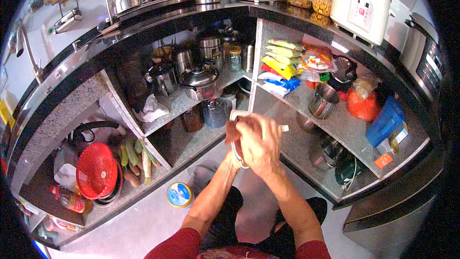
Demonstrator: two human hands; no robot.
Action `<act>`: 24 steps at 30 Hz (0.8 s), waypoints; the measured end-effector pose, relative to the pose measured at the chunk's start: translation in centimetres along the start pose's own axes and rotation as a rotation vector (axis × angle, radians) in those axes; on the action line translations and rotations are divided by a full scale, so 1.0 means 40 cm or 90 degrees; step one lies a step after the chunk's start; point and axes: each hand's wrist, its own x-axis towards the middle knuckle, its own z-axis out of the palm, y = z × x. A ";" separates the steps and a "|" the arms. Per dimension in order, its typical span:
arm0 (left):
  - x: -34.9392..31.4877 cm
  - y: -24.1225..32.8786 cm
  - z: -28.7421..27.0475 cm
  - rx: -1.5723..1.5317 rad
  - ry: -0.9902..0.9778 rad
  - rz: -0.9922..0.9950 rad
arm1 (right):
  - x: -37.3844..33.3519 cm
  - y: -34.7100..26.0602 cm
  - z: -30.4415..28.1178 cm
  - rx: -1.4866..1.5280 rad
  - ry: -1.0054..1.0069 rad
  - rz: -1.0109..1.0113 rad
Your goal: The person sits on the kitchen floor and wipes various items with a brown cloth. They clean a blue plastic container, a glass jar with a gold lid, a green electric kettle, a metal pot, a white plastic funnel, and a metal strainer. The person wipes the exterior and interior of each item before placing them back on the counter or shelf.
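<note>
Both of my hands meet in front of the shelves, above the floor. A pale, white-rimmed container (237, 156) stands tipped on its side between them, with brown showing by its upper edge. My left hand (234, 157) is wrapped about its far side, mostly hidden by the container and the other hand. Across the opening lies my right hand (258, 139), its fingers curled. A short white tip (285, 128) sticks out past its little-finger side; the rest of that thing is hidden. Below and to the left, a round blue-and-yellow lid or tin (179, 194) rests on the floor.
Open stone shelves curve around me. A lidded steel pot (199, 81) and a blue-tinted jar (216, 112) stand ahead. At left are a red basket (97, 170), vegetables and an oil bottle (69, 199). Packets (282, 62), a steel tumbler (323, 100) and a blue jug (385, 121) fill the right.
</note>
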 end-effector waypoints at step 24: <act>-0.113 0.175 0.037 0.182 0.075 -0.125 | 0.045 0.237 0.072 0.677 -0.475 0.360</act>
